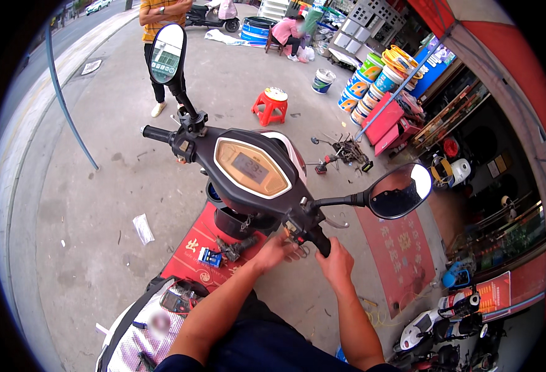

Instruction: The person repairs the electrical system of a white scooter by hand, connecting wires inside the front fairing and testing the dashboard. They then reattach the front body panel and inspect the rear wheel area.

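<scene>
A black electric scooter's handlebar with a lit dashboard stretches across the middle of the view. My right hand is closed round the outer end of the right handlebar grip. Just inboard of it, my left hand reaches up beneath the right switch housing. Its thumb and fingers are apart, with the tips close to the housing's underside; whether they press on it is hard to see. The right mirror and left mirror stand out from the bar.
A multimeter rests on the silvery seat cover at lower left. On the red mat are a small blue box and dark parts. Ahead stand a red stool, paint buckets and two people. Scooters are parked at lower right.
</scene>
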`<state>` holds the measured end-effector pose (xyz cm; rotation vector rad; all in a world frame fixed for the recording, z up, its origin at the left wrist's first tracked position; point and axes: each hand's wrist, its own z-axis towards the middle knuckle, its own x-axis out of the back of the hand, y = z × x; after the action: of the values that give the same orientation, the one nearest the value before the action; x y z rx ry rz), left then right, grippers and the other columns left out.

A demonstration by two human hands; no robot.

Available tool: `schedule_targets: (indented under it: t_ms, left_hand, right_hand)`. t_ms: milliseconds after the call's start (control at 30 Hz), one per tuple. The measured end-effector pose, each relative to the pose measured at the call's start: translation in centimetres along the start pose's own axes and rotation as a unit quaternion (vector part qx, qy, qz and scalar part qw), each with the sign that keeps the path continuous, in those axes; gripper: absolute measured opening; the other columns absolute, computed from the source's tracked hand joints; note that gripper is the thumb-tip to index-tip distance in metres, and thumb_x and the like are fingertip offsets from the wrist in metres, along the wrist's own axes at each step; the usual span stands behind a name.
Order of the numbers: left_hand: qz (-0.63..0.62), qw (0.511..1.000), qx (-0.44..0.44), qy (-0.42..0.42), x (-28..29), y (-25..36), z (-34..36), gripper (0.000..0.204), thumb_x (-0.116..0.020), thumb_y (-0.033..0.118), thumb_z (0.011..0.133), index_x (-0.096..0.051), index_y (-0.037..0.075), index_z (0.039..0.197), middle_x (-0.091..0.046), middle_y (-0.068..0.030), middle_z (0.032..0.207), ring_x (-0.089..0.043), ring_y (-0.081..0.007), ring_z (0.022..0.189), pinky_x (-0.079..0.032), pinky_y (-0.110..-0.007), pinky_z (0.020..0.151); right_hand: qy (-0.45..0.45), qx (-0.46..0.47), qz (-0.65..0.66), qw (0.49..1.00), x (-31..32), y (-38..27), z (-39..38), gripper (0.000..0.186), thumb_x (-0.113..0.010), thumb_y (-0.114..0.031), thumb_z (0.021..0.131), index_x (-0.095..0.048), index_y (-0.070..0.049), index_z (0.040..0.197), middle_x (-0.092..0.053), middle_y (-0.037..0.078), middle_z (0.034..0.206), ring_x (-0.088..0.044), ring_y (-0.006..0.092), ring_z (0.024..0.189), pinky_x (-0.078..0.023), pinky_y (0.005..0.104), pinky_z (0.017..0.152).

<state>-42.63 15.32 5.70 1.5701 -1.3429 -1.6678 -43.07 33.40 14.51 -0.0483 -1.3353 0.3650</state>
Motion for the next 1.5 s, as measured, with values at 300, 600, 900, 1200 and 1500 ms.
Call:
schedule_targets:
  t_ms: [300, 600, 900, 1200, 1500]
  left_hand:
    - [-0.001, 1.0, -0.002, 0.002, -0.16, 0.39, -0.3, 0.029, -0.054, 0.018, 0.096, -0.052, 0.008, 0.124, -0.067, -0.0071, 0.097, -0.063, -0.0163, 0.083, -0.05, -0.031, 0.077]
    - [-0.002, 1.0, -0.003, 0.005, -0.22, 0.2, -0.18, 0.028, -0.054, 0.018, 0.096, -0.052, 0.008, 0.122, -0.068, -0.0072, 0.097, -0.063, -0.0164, 0.083, -0.05, -0.031, 0.077]
    - [0.001, 1.0, 0.0, 0.009, -0.32, 0.36, -0.29, 0.025, -0.054, 0.017, 0.096, -0.053, 0.006, 0.118, -0.068, -0.0072, 0.096, -0.063, -0.0163, 0.083, -0.05, -0.031, 0.075]
    - [-0.002, 1.0, -0.003, 0.007, -0.27, 0.24, -0.19, 0.024, -0.054, 0.018, 0.096, -0.053, 0.008, 0.118, -0.068, -0.0065, 0.095, -0.064, -0.0153, 0.082, -0.05, -0.03, 0.074]
    - [-0.002, 1.0, 0.001, 0.014, -0.37, 0.18, -0.15, 0.025, -0.054, 0.018, 0.096, -0.053, 0.008, 0.118, -0.068, -0.0067, 0.095, -0.064, -0.0159, 0.082, -0.051, -0.03, 0.073]
  right_hand:
    - [-0.003, -0.005, -0.002, 1.0, -0.08, -0.07, 0.08, 0.032, -0.07, -0.025, 0.074, -0.056, -0.007, 0.097, -0.064, 0.015, 0.083, -0.062, 0.0383, 0.079, -0.048, 0.0471, 0.066]
    - [-0.043, -0.025, -0.022, 0.999, 0.15, -0.1, 0.13, 0.039, -0.07, -0.032, 0.077, -0.055, -0.007, 0.103, -0.065, 0.015, 0.091, -0.063, 0.0375, 0.086, -0.048, 0.0471, 0.071]
    - [-0.03, -0.018, -0.014, 0.999, 0.2, -0.25, 0.04, 0.035, -0.07, -0.029, 0.076, -0.054, -0.007, 0.099, -0.064, 0.015, 0.089, -0.062, 0.0375, 0.085, -0.048, 0.0476, 0.07]
    - [-0.038, -0.025, -0.014, 0.999, 0.24, -0.26, 0.12, 0.037, -0.071, -0.03, 0.076, -0.055, -0.007, 0.099, -0.065, 0.015, 0.089, -0.062, 0.0377, 0.085, -0.048, 0.0477, 0.07]
    - [-0.035, -0.024, -0.018, 0.999, 0.14, -0.12, 0.11, 0.038, -0.071, -0.03, 0.076, -0.055, -0.007, 0.101, -0.065, 0.015, 0.09, -0.062, 0.0373, 0.086, -0.048, 0.0476, 0.07]
